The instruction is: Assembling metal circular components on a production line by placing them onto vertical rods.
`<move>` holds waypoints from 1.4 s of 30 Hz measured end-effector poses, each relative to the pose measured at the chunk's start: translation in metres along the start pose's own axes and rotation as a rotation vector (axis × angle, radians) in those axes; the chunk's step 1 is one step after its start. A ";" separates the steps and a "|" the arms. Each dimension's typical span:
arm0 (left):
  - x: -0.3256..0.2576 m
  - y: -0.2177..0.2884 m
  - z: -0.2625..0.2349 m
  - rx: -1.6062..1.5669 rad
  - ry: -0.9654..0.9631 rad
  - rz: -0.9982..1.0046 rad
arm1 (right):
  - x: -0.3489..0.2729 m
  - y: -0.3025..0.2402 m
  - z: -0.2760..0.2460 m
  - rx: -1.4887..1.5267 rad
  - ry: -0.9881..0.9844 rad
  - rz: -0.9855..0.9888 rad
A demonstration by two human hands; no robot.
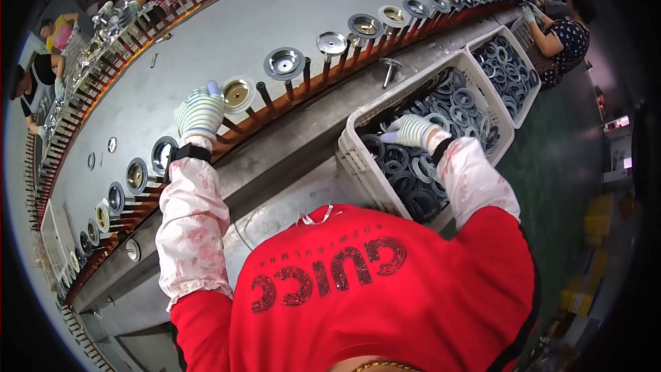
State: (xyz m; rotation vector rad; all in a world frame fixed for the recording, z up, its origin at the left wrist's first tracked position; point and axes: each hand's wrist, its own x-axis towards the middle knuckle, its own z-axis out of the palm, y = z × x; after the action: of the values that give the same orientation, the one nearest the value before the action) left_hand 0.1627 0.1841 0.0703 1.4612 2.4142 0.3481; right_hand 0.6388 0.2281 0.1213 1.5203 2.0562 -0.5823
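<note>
My left hand [201,111], in a striped glove, is over the row of posts along the curved bench edge. Its fingers are curled, and whatever lies under them is hidden. Right beside it sits a brass-centred round fitting with a pale ring [238,94]. A dark-ringed silver fitting [164,155] is just below my left wrist. Inside a white plastic crate [352,124], my right hand [412,131], gloved alike, reaches over a heap of grey rubber rings [403,158]. Its fingers stretch leftward among the rings, and nothing shows held in them.
Another white crate [525,111] of rings adjoins at the right. A stemmed metal disc [390,71] stands on the ledge. More fittings, such as a grey-ringed one [284,63], line the posts. A co-worker [568,34] sits at right; others work across the bench.
</note>
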 end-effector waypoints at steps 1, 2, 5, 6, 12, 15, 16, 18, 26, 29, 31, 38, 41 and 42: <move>-0.003 -0.003 -0.006 -0.017 0.012 -0.028 | -0.003 -0.014 0.010 0.049 0.029 0.040; -0.004 -0.009 -0.004 -0.013 0.013 -0.027 | 0.001 -0.015 0.023 0.065 0.087 0.009; -0.008 -0.029 0.004 -0.020 0.076 0.013 | 0.005 -0.015 0.029 0.056 0.016 0.060; -0.010 -0.033 0.008 0.005 0.076 0.051 | 0.005 -0.007 0.023 0.092 0.061 0.041; -0.018 -0.069 0.012 -0.247 0.430 0.225 | -0.008 -0.026 -0.031 0.668 0.231 -0.110; -0.053 -0.004 -0.004 -0.621 0.340 0.422 | -0.016 -0.072 -0.056 0.671 0.225 -0.083; -0.069 0.021 -0.009 -0.754 0.314 0.596 | -0.020 -0.090 -0.064 0.755 0.204 -0.156; -0.089 0.054 0.010 -1.043 0.057 0.728 | -0.011 -0.115 -0.067 0.919 0.138 -0.249; -0.092 0.121 0.002 -0.979 0.261 0.623 | 0.070 -0.166 -0.032 0.844 0.074 -0.513; -0.051 0.113 -0.014 -0.427 0.278 0.523 | 0.054 -0.175 -0.079 0.235 0.596 -0.493; -0.032 0.109 -0.009 -0.191 0.226 0.532 | 0.074 -0.166 -0.100 0.108 0.820 -0.391; -0.022 0.073 0.013 0.131 0.246 0.487 | 0.126 -0.168 -0.098 -0.163 0.761 -0.299; -0.034 0.041 0.003 0.037 0.173 0.424 | 0.113 -0.219 -0.111 -0.142 0.486 -0.260; -0.042 0.029 -0.001 0.001 0.151 0.416 | 0.111 -0.231 -0.111 -0.137 0.474 -0.255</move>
State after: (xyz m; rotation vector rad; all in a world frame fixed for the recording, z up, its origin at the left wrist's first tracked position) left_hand 0.2042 0.1595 0.0865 2.0023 2.2000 0.5657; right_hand 0.3737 0.3133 0.1464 1.4241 2.6125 -0.1683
